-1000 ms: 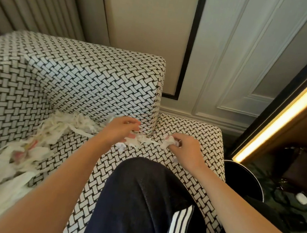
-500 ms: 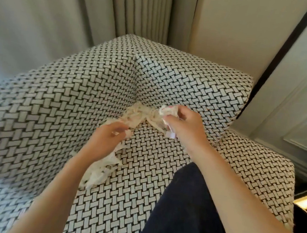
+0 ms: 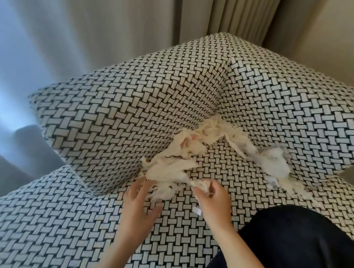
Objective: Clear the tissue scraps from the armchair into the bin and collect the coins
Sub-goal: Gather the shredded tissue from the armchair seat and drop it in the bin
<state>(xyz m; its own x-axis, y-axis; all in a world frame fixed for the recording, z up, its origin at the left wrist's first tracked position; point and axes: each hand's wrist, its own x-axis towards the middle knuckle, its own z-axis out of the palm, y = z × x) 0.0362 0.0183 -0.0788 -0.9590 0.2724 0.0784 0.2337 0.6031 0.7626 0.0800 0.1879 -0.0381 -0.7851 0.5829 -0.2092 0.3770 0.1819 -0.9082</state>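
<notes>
In the head view we take the armchair's [image 3: 130,106] inner corner as our mark. The tissue scraps [image 3: 182,156] lie in one ragged trail that starts in that corner and runs out across the seat toward us, so its long axis points almost straight at our hands. A second, looser clump [image 3: 277,161] sits to the right of the corner, against the foot of the cushion there.

Our right hand [image 3: 212,202] is at the trail's near end, with fingers curled and pinching a tuft of it. Our left hand [image 3: 140,205] lies just to the left of that end, palm down and fingers spread, the tips touching the fringe. We judge the right hand the nearer one for both the trail and the far clump. A dark trouser leg [image 3: 302,249] rests on the seat, right of the hands. We see no coins and no bin.

Half a second ago the right hand held a wad up close to the corner and the left gripped a strip. Now both sit farther out from the corner, and the bin's edge has left the frame.
</notes>
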